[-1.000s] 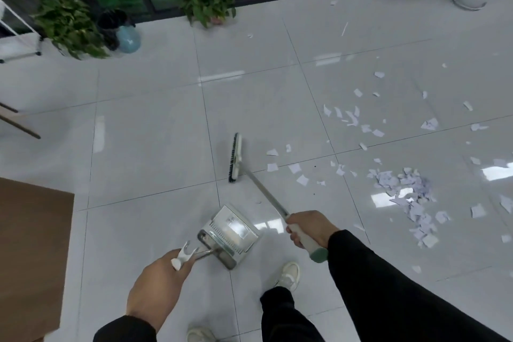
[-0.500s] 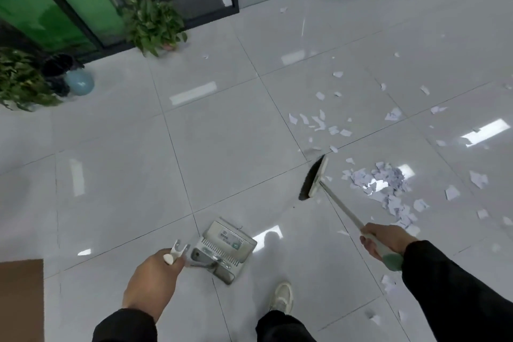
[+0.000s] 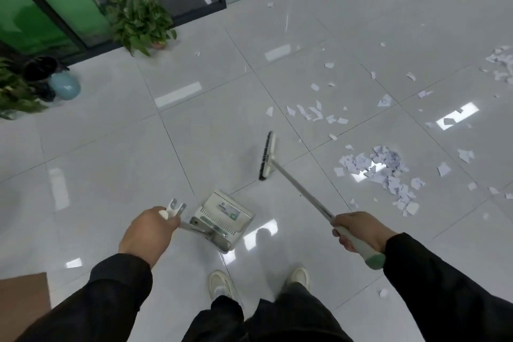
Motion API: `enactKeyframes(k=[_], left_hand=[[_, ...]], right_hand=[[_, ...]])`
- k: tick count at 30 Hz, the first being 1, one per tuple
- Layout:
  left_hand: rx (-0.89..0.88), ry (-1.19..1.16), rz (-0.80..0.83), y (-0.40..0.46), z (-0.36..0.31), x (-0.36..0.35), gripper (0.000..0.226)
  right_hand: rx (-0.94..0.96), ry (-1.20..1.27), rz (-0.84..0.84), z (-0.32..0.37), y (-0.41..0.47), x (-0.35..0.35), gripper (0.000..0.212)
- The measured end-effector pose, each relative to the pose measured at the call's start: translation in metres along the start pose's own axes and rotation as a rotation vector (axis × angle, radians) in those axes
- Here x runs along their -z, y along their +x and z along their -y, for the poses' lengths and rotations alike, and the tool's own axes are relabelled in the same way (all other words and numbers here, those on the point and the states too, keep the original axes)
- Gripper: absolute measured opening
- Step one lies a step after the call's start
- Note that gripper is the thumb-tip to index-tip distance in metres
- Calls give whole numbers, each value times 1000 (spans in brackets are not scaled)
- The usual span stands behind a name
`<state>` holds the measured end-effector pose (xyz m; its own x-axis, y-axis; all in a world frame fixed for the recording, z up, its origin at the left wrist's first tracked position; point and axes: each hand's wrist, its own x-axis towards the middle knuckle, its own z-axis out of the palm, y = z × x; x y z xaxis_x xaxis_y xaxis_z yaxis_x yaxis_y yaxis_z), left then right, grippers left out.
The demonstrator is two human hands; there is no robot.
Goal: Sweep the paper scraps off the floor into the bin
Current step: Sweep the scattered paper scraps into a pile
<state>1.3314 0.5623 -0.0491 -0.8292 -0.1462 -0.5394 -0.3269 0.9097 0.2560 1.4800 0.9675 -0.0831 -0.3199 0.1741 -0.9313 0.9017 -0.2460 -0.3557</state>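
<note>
The left hand (image 3: pixel 148 230) holds the dustpan (image 3: pixel 222 216) handle tight. The right hand (image 3: pixel 358 230) holds the broom (image 3: pixel 268 155) tight. Scraps (image 3: pixel 383 169) lie on the floor (image 3: pixel 111 161).

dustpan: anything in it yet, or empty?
Cannot tell. The dustpan shows its back and label to the camera, so its inside is hidden. The paper scraps lie on the floor.

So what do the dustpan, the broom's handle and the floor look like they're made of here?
Dustpan: likely metal with a brushed silvery sheen, though painted plastic is possible. Broom: the shaft looks like thin bare metal, and the pale green-tipped grip held by the right hand is probably plastic or rubber. Floor: glossy glazed tile, shown by mirror-like light reflections and grout lines.
</note>
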Motion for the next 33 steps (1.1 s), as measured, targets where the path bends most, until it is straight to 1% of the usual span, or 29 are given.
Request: enactKeyframes(k=[1, 3, 4, 6, 8, 10, 13, 16, 18, 19, 21, 22, 24, 25, 27, 28, 30, 31, 33], left_hand=[[-5, 14, -6, 4, -3, 2, 37], [-23, 54, 24, 19, 23, 19, 32], [-34, 86, 33, 23, 21, 16, 30], [-56, 162, 61, 38, 40, 26, 29], [-89, 224, 80, 46, 42, 24, 31], [-105, 282, 108, 47, 46, 25, 29], [-124, 325, 149, 55, 36, 21, 24], [-132, 344, 172, 61, 13, 12, 23], [-152, 371, 186, 65, -16, -4, 19], [-163, 368, 188, 61, -20, -3, 18], [-185, 369, 184, 64, -58, -18, 18], [-184, 359, 185, 61, -61, -18, 17], [-195, 347, 187, 63, -98, -32, 13], [-183, 334, 192, 61, -98, -31, 14], [-245, 322, 197, 59, -143, -47, 23], [-237, 307, 194, 57, -144, -45, 28], [-337, 331, 212, 50, -196, -61, 30], [-326, 326, 210, 49, -198, -59, 30], [-451, 365, 226, 45, -249, -75, 28]], right_hand=[[-4, -40, 37, 2, -4, -9, 12], [-22, -100, 90, -12, -7, -64, 12], [-23, -146, 113, -14, -11, -70, 11], [-76, -190, 163, -32, -8, -111, 10], [-146, -246, 185, -43, -9, -123, 9], [-192, -308, 166, -51, -12, -129, 9], [-194, -330, 68, -52, -19, -98, 8], [-167, -355, -17, -41, -23, -43, 11], [-168, -377, -88, -28, -15, 4, 14], [-156, -393, -128, -24, -12, 17, 15], [-155, -406, -184, -7, 2, 66, 17], [-147, -409, -207, 0, 8, 74, 17], [-142, -384, -226, 20, 21, 113, 17], [-133, -373, -235, 26, 27, 115, 16], [-124, -250, -263, 36, 28, 150, 16], [-117, -234, -262, 39, 34, 145, 15], [-88, -153, -290, 34, 20, 173, 14], [-76, -180, -275, 32, 23, 167, 15], [-54, -77, -335, 10, -1, 192, 15]])
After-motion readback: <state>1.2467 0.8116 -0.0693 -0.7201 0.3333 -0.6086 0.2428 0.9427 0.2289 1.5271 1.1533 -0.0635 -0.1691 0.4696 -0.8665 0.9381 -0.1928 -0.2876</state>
